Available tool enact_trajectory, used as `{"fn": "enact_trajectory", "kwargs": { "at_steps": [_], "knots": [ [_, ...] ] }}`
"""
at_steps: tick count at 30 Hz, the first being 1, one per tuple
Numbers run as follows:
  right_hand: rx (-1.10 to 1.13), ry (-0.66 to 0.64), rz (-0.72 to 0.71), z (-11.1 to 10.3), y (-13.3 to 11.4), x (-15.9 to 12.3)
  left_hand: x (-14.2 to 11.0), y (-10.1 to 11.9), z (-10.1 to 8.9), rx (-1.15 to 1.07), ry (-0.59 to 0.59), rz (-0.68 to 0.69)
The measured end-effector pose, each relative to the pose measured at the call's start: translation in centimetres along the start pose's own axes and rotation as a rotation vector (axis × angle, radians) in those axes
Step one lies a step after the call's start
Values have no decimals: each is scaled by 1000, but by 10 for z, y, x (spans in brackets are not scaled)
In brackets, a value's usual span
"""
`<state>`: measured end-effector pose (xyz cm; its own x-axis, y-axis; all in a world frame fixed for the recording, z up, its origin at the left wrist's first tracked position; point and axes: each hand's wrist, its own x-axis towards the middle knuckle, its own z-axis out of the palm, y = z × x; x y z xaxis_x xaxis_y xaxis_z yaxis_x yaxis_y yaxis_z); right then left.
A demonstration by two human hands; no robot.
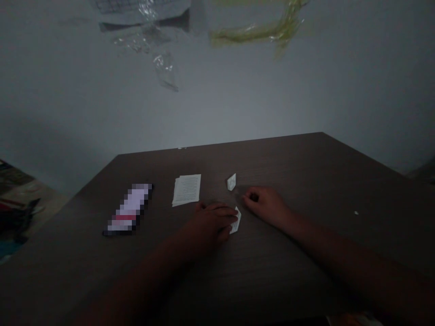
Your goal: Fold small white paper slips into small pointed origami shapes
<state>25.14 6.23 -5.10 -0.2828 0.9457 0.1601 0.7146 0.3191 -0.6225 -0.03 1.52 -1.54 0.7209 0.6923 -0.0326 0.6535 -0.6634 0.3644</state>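
Observation:
On the table, the fingers of my left hand (212, 222) reach over a small folded piece of white paper (237, 222) and hold it against the surface. Part of that paper is hidden under the fingers. To its right, my right hand (265, 203) is curled, thumb and fingers brought together; whether anything is between them is too dark to tell. Just beyond the right fingertips stands another small folded piece of white paper (231, 182). A stack of printed paper sheets (186, 189) lies beyond my left hand, slightly fanned at its left edge.
A phone (129, 209) with a blurred-out screen lies at the left of the dark wooden table (292, 163). A tiny white scrap (356, 213) is at the right. Behind the table rises a wall (238, 99) with clear and yellow tape.

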Motion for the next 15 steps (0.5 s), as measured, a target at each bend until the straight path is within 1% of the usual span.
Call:
{"fn": "enact_trajectory", "kwargs": {
  "at_steps": [4, 7, 10, 12, 15],
  "knots": [
    [79, -33, -95, -2, 2, -3, 2, -1, 0, 20, 49, -88],
    [88, -116, -159, 0, 0, -7, 3, 0, 0, 57, 88, -148],
    [37, -196, -223, 0, -5, -10, 4, 2, 1, 81, 104, -170],
    [11, -221, -250, -1, -8, -12, 5, 4, 3, 90, 110, -175],
    [11, -243, -247, -1, -10, -13, 8, 7, 8, 110, 135, -198]
  ]
}}
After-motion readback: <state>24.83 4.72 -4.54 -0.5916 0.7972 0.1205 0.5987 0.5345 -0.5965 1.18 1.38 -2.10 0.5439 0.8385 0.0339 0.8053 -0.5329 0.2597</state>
